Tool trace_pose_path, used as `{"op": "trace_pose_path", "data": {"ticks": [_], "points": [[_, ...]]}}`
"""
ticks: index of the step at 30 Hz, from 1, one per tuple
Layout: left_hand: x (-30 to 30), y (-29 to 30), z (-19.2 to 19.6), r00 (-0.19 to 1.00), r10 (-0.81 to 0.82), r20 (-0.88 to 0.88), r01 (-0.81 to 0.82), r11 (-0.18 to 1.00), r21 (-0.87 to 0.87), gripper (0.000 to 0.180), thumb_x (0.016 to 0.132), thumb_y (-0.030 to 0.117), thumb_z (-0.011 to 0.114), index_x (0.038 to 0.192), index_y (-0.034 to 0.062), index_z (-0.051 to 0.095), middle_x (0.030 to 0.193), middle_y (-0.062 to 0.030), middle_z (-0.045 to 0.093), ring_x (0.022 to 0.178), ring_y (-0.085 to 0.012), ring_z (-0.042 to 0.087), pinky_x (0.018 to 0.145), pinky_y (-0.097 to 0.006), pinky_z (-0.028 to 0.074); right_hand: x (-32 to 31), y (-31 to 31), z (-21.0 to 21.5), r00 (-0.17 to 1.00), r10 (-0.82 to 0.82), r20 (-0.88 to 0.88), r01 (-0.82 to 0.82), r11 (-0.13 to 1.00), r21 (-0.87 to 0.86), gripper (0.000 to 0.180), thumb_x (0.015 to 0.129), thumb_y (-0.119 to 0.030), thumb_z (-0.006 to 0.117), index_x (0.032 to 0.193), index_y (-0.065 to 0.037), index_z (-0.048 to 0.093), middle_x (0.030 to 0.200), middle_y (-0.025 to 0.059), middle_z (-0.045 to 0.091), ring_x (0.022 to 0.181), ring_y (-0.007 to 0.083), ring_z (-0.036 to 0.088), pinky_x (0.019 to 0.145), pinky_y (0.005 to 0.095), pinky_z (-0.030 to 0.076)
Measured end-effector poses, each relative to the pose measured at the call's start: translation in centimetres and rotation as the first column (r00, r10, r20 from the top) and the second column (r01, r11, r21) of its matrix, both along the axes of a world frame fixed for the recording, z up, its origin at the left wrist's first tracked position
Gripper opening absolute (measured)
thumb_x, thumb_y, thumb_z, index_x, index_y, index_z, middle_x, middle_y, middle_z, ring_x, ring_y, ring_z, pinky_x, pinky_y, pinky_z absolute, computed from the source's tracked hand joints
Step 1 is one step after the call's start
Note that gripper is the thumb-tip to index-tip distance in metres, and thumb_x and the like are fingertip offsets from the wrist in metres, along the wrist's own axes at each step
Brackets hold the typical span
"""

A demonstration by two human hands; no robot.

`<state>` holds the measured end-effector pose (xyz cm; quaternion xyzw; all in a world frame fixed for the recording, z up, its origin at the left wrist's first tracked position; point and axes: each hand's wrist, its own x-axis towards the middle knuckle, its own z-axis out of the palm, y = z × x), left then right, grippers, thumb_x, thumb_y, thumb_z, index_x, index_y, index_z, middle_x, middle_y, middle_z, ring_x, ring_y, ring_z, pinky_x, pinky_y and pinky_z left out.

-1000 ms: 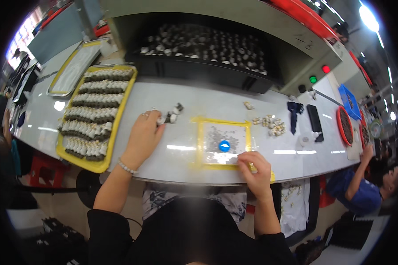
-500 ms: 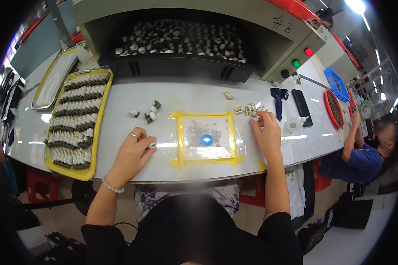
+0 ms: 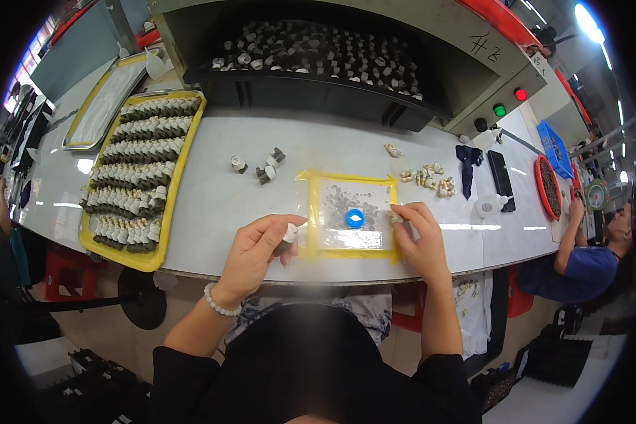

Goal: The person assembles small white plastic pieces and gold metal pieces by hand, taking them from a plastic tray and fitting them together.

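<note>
Between the thumb and fingers of my left hand is a small white-topped piece, partly covered by the fingertips. My right hand pinches a small whitish-gold piece at the right edge of a yellow-taped square. A round blue thing with a pale centre lies inside that square, among grey stains. Loose white-and-grey pieces lie beyond my left hand. Past my right hand sits a small pile of whitish-gold pieces.
On the left, a yellow-rimmed tray holds rows of white-and-grey pieces. A black bin full of similar pieces stands at the back. To the right are a dark cloth, a phone, a white bottle, a red basin and a co-worker.
My left hand has moved right toward the taped square, raising its white-topped piece. My right hand has come back from the pile to the square's edge with a whitish-gold piece. The view has shifted.
</note>
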<state>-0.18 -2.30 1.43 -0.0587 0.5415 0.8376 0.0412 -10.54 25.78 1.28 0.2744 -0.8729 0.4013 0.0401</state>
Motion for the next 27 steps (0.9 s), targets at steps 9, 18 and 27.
{"op": "trace_pose_path", "data": {"ticks": [9, 18, 27], "points": [[-0.6, 4.1, -2.0, 0.997, -0.049, 0.058, 0.04, 0.989, 0.143, 0.03, 0.101, 0.02, 0.045, 0.123, 0.0025, 0.056, 0.075, 0.0027, 0.051, 0.066, -0.0054, 0.044, 0.061, -0.019, 0.038, 0.5, -0.9, 1.2, 0.991, 0.099, -0.087, -0.064, 0.938, 0.342, 0.04, 0.081, 0.004, 0.059, 0.12, -0.004, 0.06, 0.099, 0.015, 0.056, 0.087, 0.0294, 0.057, 0.078, 0.0351, 0.048], [-1.0, 4.0, -2.1, 0.998, -0.062, 0.0, 0.061, 0.985, 0.158, 0.029, 0.097, 0.009, 0.049, 0.126, 0.001, 0.051, 0.087, -0.0017, 0.057, 0.076, -0.0086, 0.055, 0.073, -0.024, 0.047, 1.2, -0.6, 0.0, 0.987, -0.06, 0.15, 0.061, 0.998, 0.002, 0.023, 0.075, -0.001, 0.07, 0.097, -0.001, 0.062, 0.086, 0.0091, 0.059, 0.078, 0.0206, 0.058, 0.071, 0.0301, 0.047], [-0.9, 3.8, -2.5, 0.995, -0.092, -0.046, 0.097, 0.988, 0.117, 0.03, 0.095, 0.007, 0.053, 0.124, -0.0001, 0.051, 0.088, -0.0022, 0.057, 0.078, -0.0086, 0.056, 0.075, -0.024, 0.047, 0.1, -0.4, -0.1, 0.986, -0.001, -0.167, 0.013, 0.997, 0.07, 0.017, 0.073, -0.005, 0.075, 0.086, -0.001, 0.064, 0.083, 0.0078, 0.062, 0.08, 0.0219, 0.059, 0.072, 0.0311, 0.048]]}}
